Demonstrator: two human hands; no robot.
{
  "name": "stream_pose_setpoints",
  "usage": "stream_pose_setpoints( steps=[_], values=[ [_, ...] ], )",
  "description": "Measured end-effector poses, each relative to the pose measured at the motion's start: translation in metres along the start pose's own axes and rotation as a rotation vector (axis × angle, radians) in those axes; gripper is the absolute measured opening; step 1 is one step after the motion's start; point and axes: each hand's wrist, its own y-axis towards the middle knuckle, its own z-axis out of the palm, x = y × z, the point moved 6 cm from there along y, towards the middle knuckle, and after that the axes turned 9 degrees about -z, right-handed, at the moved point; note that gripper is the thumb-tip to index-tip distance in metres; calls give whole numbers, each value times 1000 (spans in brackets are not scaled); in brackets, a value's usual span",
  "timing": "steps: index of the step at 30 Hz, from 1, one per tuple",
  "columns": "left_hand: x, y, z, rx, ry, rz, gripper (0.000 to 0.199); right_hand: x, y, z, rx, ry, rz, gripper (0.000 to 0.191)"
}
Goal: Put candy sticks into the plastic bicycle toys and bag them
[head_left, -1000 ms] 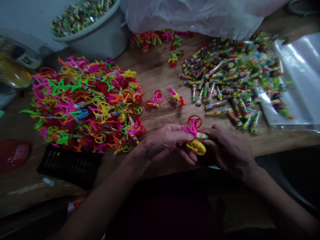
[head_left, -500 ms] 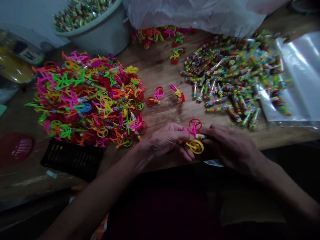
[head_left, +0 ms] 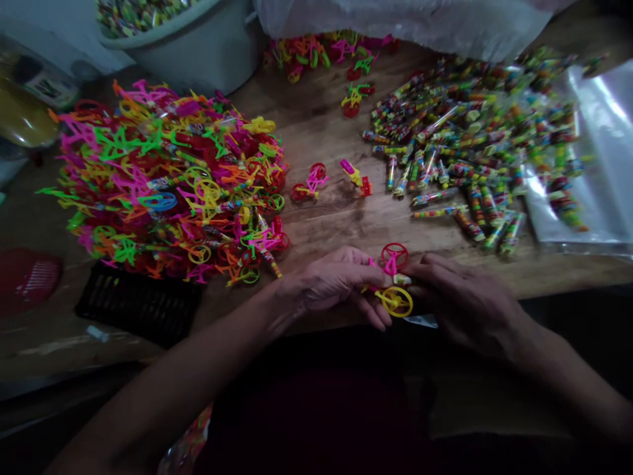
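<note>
My left hand (head_left: 341, 284) is closed around a small plastic toy bicycle (head_left: 391, 264) with a pink frame, a red wheel and a yellow wheel (head_left: 397, 301). A short candy tube (head_left: 402, 280) with a pale end lies against the toy, between the wheels. The fingers of my right hand (head_left: 459, 303) are curled together at the outer end of that tube; their tips are partly in shadow. Beyond my hands, two loose toys lie on the wood, a pink and red bicycle (head_left: 311, 181) and a yellow and orange piece (head_left: 356, 177).
A big heap of colourful toy bicycles (head_left: 173, 191) covers the left side. Wrapped candy tubes (head_left: 459, 145) are spread at the right, partly on clear plastic bags (head_left: 608, 152). A grey tub (head_left: 198, 59) stands behind. A black basket (head_left: 138, 303) lies at the near left.
The whole view has shifted slightly. Both hands keep the toy and the tube together in nearly the same pose, with the toy turned a little.
</note>
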Motion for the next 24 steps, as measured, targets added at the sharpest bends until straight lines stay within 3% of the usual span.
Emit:
stream_pose_setpoints(
  steps=[4, 7, 10, 12, 15, 18, 21, 24],
  values=[
    [4, 5, -1, -42, 23, 12, 9, 5, 8, -7, 51, -4, -97, 28],
    [0, 5, -3, -129, 41, 77, 13, 10, 15, -12, 25, -48, -80, 25],
    [-13, -8, -3, -189, 87, 160, 22, 18, 23, -22, -152, -168, -16, 23],
    [-23, -31, -11, -305, 177, 205, 28, 19, 27, -26, -286, -198, 29, 26],
    [-40, -89, -38, -662, 365, 287, 29, 7, 30, -30, -403, -199, 120, 32],
    [-55, -154, -60, -1103, 653, 342, 31, -11, 29, -35, -434, -391, 225, 27],
    [-71, -191, -64, -1537, 1135, 247, 30, -29, 31, -31, -277, -640, 319, 29],
    [-82, -191, -58, -1828, 1503, 85, 23, -40, 36, -21, -81, -761, 337, 27]
  ],
)
